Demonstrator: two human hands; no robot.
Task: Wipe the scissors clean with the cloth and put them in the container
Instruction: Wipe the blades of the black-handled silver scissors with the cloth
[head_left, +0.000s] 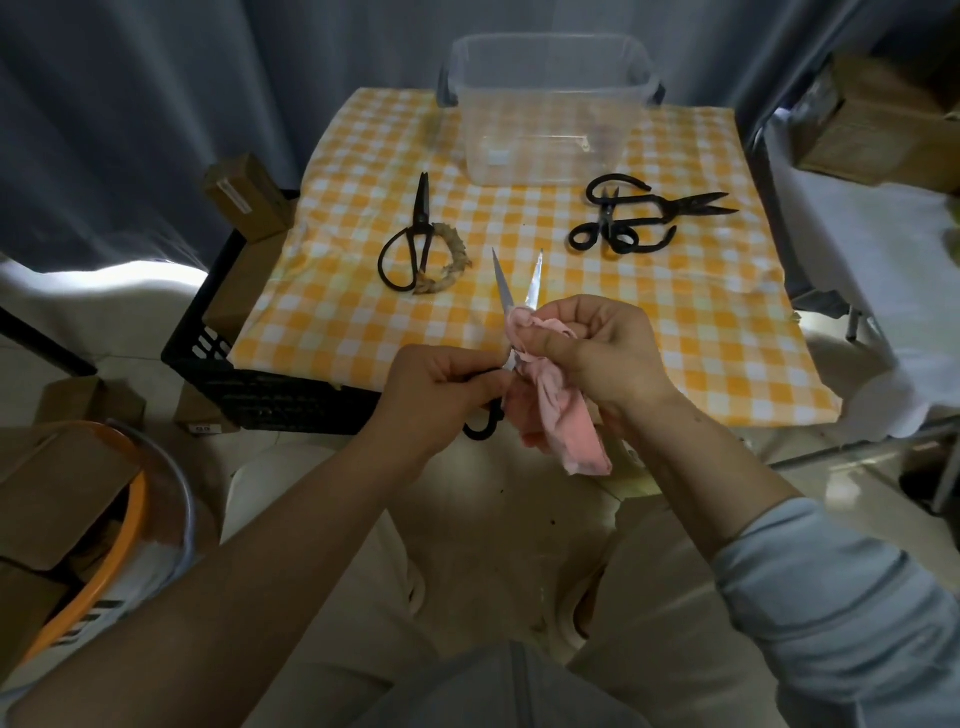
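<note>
2 hands work above the near edge of a yellow-checked tablecloth (675, 332). The left hand (447, 395) grips the black handles of steel-bladed scissors (534, 283), the handles largely hidden in its fist. The right hand (597, 353) pinches a crumpled pink cloth (556, 415) around the base of the spread blades. A clear plastic container (550, 67) stands at the far edge. Before it lie 1 straw-wound pair (418, 228) and a tangle of black scissors (639, 218). The label on a cardboard box (244, 195) is too blurred to read.

Pink cloth (550, 410); silver-bladed scissors (519, 291) with black handles; black scissors (413, 239), centre left; orange-and-white checked bench (675, 322) cover; clear container (550, 104), upper centre.
</note>
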